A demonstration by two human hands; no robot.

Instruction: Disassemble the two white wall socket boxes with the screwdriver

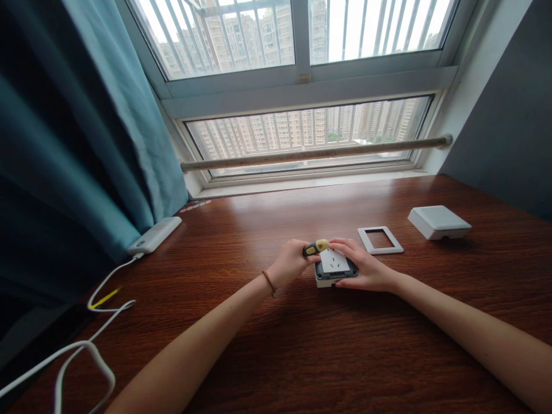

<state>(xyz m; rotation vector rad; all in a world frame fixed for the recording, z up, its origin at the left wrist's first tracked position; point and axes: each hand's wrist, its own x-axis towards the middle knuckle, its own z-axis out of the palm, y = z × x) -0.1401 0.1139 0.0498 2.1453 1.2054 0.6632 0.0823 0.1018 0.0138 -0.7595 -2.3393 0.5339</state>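
A white square wall socket with a dark grey mounting surround on a shallow white box lies flat on the dark reddish-brown wood-grain table, slightly right of the middle. The right hand clasps it from the right, thumb along the near edge and fingers over the far side. The left hand, with a thin brown band at its wrist, is closed around a stubby black-and-yellow tool handle above the socket's far left part; the tool's tip is hidden. Whether the right fingertips touch the handle's yellow end, I cannot tell.

Just beyond the right hand, to the far right, lies a flat white square frame with an open centre. Farther right sits a white box-shaped piece with rounded corners. Well to the left, a long white plastic device lies by the blue-teal curtain, a white cable running from its near end past a thin yellow strip. A pale horizontal rail crosses the window at the far side.
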